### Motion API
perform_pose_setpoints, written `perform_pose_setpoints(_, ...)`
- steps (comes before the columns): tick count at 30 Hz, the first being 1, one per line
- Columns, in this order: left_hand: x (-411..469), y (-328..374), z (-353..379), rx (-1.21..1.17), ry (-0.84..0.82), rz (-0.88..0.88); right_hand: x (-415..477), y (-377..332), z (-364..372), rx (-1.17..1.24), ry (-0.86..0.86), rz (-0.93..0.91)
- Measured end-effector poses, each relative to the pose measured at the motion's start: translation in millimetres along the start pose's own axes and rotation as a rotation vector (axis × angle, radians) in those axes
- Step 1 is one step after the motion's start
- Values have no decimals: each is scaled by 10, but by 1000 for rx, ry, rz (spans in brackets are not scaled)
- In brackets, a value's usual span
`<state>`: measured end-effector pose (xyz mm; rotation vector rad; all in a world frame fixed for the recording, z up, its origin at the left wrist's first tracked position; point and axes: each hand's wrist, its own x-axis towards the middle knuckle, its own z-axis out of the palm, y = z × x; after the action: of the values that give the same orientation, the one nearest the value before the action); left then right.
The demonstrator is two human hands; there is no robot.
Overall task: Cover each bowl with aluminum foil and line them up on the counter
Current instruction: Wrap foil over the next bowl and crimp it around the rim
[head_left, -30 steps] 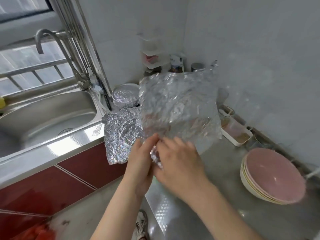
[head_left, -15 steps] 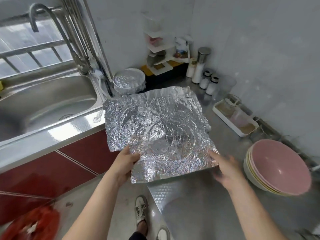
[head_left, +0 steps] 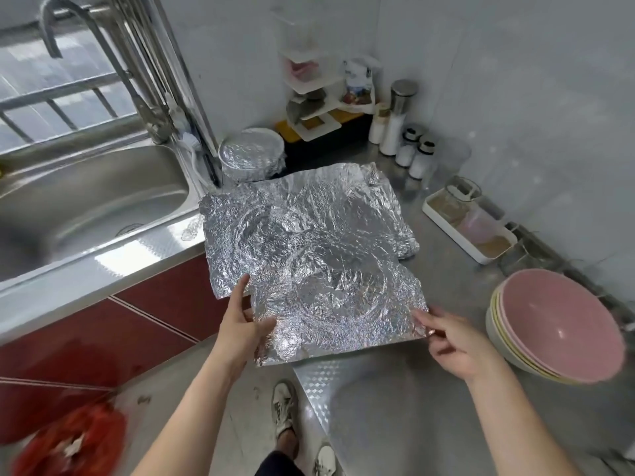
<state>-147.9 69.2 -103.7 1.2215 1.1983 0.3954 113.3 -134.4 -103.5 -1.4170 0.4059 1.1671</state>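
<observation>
Soft daylight enters from the barred window [head_left: 58,94] at ten o'clock. Glare sparkles on the crumpled silver foil sheet [head_left: 309,255]. Edges bow with wide-angle distortion; the red bag [head_left: 68,441] at seven o'clock is blurred.

The foil sheet [head_left: 330,280], raised a second ago, now seems to lie flat near the counter's [head_left: 446,389] front edge; both hands have parted to its near corners.

A home kitchen: steel sink [head_left: 86,207] with tap [head_left: 103,63], seasoning jars [head_left: 405,132] on the counter [head_left: 429,389], stacked bowls [head_left: 556,324].
</observation>
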Motion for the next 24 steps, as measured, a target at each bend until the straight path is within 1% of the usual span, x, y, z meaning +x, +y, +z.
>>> perform_pose_setpoints(2,-4,-8,2,47,-9,21,-14,-13,-41,-72,-31,13)
perform_pose_setpoints(4,-9,9,11,102,-21,46,-17,-46,-62,-269,-33,-10)
perform_pose_setpoints(6,-8,39,33,133,-21,49,-12,-117,-48,-496,16,-83)
perform_pose_setpoints(7,-12,56,50,146,-15,57,-17,-161,-13,-572,38,-141)
perform_pose_setpoints(9,-2,68,100,150,13,54,-26,-219,75,-649,41,-261)
perform_pose_setpoints(10,11,67,121,152,38,44,-28,-223,135,-676,52,-311)
perform_pose_setpoints(12,24,75,196,202,139,32,-50,-207,245,-703,141,-395)
perform_pose_setpoints(15,6,79,313,417,256,79,12,-142,313,-745,268,-502)
perform_pose_setpoints(17,-32,106,386,518,319,137,67,-78,309,-749,306,-541)
perform_pose_setpoints(21,-109,48,380,554,386,282,75,38,263,-683,302,-634)
perform_pose_setpoints(24,-92,-69,349,507,424,335,64,169,273,-749,340,-737)
